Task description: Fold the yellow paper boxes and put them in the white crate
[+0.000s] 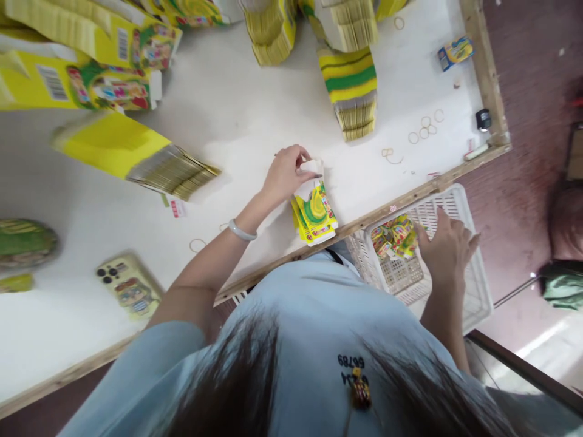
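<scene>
At the near wooden edge (419,195) of a white tabletop (255,109), a person's left hand (283,176) pinches the white upper end of a small stack of flat yellow-and-green printed cartons (316,212) between thumb and fingers. The stack's long axis runs from that pinch towards the person's body, its printed lower end lying just beside the wooden edge. The left hand is the nearer one, at the stack's far end. The right hand (449,246) is well apart from the stack, beyond the edge and over a white slatted plastic basket (471,261), its fingers loosely spread with nothing visible in them. Inside the basket, a loose heap of small, colourful yellow cartons (395,235) lies just to the left of the right thumb; whether they touch is hard to tell.
</scene>
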Motion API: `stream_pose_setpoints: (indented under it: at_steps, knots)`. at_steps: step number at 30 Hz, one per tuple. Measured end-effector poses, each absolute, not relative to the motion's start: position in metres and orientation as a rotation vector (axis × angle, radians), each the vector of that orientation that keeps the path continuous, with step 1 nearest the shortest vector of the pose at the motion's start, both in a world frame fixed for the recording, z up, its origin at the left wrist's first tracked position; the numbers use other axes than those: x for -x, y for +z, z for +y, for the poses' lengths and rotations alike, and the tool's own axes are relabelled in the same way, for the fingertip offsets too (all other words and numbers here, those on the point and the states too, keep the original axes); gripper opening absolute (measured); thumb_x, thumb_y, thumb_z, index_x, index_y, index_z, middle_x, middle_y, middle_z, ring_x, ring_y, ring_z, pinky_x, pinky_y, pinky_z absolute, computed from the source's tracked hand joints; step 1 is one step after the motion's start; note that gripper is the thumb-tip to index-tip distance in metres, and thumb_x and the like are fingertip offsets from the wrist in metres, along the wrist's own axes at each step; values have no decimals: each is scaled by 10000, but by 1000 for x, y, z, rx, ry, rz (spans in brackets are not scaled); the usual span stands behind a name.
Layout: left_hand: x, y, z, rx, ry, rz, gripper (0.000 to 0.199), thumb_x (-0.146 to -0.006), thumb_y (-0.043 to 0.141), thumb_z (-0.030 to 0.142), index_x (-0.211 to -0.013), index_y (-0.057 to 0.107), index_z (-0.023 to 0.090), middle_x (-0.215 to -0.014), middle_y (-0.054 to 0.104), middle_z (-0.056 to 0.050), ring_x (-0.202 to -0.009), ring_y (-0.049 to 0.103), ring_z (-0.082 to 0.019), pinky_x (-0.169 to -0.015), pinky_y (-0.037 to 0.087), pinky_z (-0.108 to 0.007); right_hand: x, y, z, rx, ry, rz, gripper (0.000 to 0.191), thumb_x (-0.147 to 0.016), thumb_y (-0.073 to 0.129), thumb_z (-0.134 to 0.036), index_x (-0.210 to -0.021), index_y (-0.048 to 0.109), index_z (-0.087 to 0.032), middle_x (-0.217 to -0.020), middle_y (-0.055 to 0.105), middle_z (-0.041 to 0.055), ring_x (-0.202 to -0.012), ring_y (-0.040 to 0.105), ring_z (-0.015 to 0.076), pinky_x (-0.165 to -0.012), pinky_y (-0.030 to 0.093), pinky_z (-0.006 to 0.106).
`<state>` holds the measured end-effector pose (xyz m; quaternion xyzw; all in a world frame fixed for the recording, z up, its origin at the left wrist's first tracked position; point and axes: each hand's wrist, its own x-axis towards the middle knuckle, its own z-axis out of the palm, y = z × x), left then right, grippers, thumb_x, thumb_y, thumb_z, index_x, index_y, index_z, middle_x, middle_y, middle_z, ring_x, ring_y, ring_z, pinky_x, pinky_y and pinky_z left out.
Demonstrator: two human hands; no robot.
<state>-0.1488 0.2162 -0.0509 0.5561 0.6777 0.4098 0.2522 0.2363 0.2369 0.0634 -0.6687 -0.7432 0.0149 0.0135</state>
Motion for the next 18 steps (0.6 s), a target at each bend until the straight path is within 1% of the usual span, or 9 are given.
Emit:
stream_pose_setpoints:
  at_steps: [2, 4, 6, 8, 11, 13, 15, 17, 18]
  knots:
    - [157, -58, 226, -1584, 1035, 1819, 411, -841, 785, 559, -799, 637, 177, -775, 606, -26, -845, 606, -200, -833, 525, -378, -231, 58, 235, 1946, 65, -2350, 606, -949, 575, -521, -1401, 603, -118, -1251, 676, 262, -1224, 614, 431, -1103, 375, 724]
    - [162, -55, 227, -1680, 1079, 1784, 422, -923, 698, 548, -730, 612, 182, -764, 622, -22, -887, 609, -183, -862, 516, -341, -211, 52, 233, 1730, 216, -2376, 566, -978, 539, -524, -1394, 593, -144, -1255, 688, 232, -1225, 624, 388, -1094, 437, 648]
    - [164, -41, 222, -1753, 1177, 1751, 408, -977, 626, 548, -773, 658, 196, -850, 687, -53, -975, 619, -211, -920, 510, -366, -178, 47, 231, 1528, 352, -2359, 531, -998, 521, -518, -1406, 568, -183, -1292, 685, 198, -1251, 619, 355, -1115, 441, 619]
    - [159, -19, 213, -1768, 1252, 1728, 419, -1024, 532, 553, -877, 720, 208, -934, 725, -80, -994, 637, -226, -908, 511, -383, -138, 42, 228, 1341, 459, -2294, 532, -1007, 529, -513, -1451, 514, -220, -1388, 643, 172, -1319, 585, 334, -1153, 420, 614]
    - [141, 18, 195, -1671, 1295, 1721, 512, -1068, 408, 563, -977, 744, 187, -762, 679, -47, -768, 649, -169, -720, 497, -308, -84, 34, 223, 1119, 608, -2183, 581, -997, 555, -538, -1493, 450, -254, -1482, 576, 158, -1373, 551, 324, -1158, 438, 590]
    - [130, 39, 185, -1591, 1325, 1732, 549, -1074, 377, 576, -956, 738, 179, -622, 581, -3, -618, 594, -126, -611, 446, -260, -61, 28, 218, 1060, 724, -2154, 580, -982, 573, -557, -1468, 468, -259, -1428, 611, 160, -1281, 610, 324, -1109, 491, 567]
    - [123, 52, 176, -1540, 1350, 1726, 552, -1071, 377, 586, -941, 732, 184, -576, 528, 14, -571, 572, -112, -569, 426, -240, -52, 23, 214, 1052, 830, -2145, 516, -981, 574, -549, -1401, 521, -256, -1312, 674, 154, -1148, 671, 310, -1044, 541, 531]
    - [121, 57, 170, -1492, 1366, 1682, 557, -1073, 349, 593, -999, 732, 195, -632, 583, -5, -621, 621, -127, -587, 466, -241, -53, 23, 211, 1066, 874, -2112, 447, -990, 560, -540, -1334, 561, -254, -1210, 709, 137, -1071, 701, 293, -997, 572, 495]
    - [121, 55, 167, -1478, 1366, 1636, 562, -1069, 336, 608, -1077, 726, 204, -727, 650, -32, -702, 668, -149, -626, 508, -255, -56, 24, 210, 1080, 876, -2083, 433, -997, 549, -540, -1321, 567, -253, -1184, 713, 128, -1067, 708, 286, -986, 582, 481]
